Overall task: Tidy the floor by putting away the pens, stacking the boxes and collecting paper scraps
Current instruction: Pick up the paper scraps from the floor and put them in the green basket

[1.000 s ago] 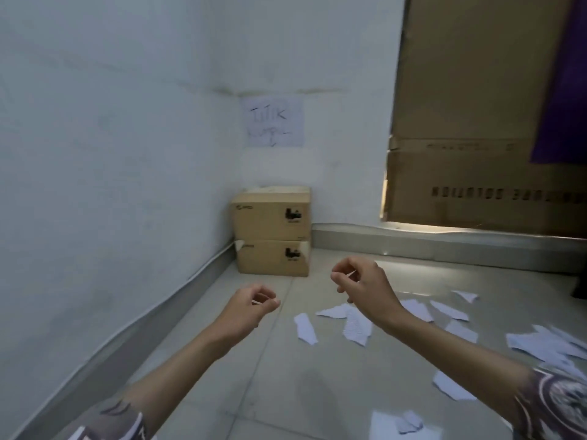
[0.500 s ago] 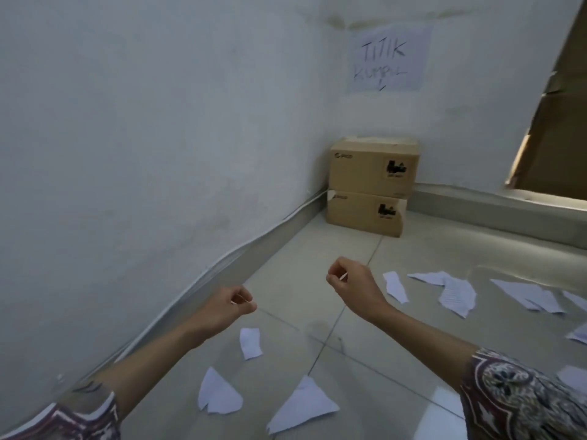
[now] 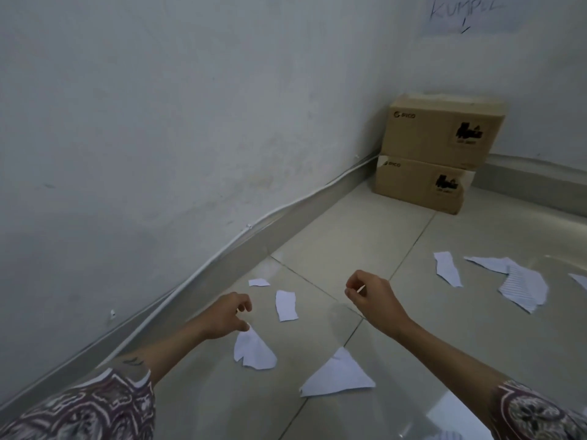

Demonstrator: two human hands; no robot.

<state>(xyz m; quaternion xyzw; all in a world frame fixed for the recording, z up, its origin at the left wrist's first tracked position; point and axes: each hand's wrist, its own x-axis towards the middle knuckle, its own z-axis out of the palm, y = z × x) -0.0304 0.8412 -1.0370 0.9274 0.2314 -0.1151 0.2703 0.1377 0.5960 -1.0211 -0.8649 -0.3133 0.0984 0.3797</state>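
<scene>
Two brown cardboard boxes stand stacked in the room's corner, the upper box (image 3: 444, 131) on the lower box (image 3: 416, 185). White paper scraps lie scattered on the tiled floor. My left hand (image 3: 227, 315) hovers with fingers apart, its thumb tip at the top edge of one scrap (image 3: 254, 349). Just beyond it lie a rectangular scrap (image 3: 286, 305) and a tiny scrap (image 3: 259, 282). My right hand (image 3: 371, 300) hangs above the floor with fingers curled in; a thin white sliver shows at its fingertips. A triangular scrap (image 3: 338, 374) lies below it. No pens are in view.
More scraps lie to the right, a narrow one (image 3: 448, 273) and a larger lined piece (image 3: 524, 287). The white wall runs along the left with a cable (image 3: 222, 252) above the skirting. A handwritten paper note (image 3: 467, 14) hangs above the boxes.
My view has swung left and tilted down, closer to the floor. My left hand has opened and dropped onto a scrap near the wall. The right hand has stayed curled.
</scene>
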